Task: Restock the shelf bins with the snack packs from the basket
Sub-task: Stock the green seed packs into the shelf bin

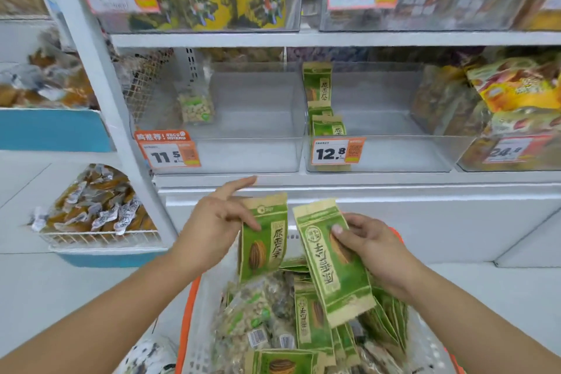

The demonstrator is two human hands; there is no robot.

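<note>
Left hand (217, 223) holds a green snack pack (263, 237) upright — long axis near vertical, kraft-tan top edge up, thumb pressed on its front, index finger stretched straight out toward the shelf edge above. The pack front shows a brown seed picture and large Chinese characters running down its right side; flat rectangular pouch, matte papery look.

Right of it, the right hand (368, 247) pinches a second green pack (334, 261), thumb on the front, fingers curled behind. This one tilts — long axis leaning, top end up and to the left, bottom end down to the right, characters lying sideways.

Below both hands sits the basket (189, 307), orange rim, white perforated wall, holding more green packs (312, 322) and clear bags of pale nuts (252, 310) with barcode stickers.

Above the left hand, a clear plastic bin (243, 155) tagged "11.5" with an orange "RECOMMEND" label holds one clear nut bag (196, 108) at the back. Above the right hand, the bin tagged "12.8" (394, 155) has a few matching green packs (318, 82) standing upright at its left side. Top shelf tags read "5.9" and "13.8".
</note>
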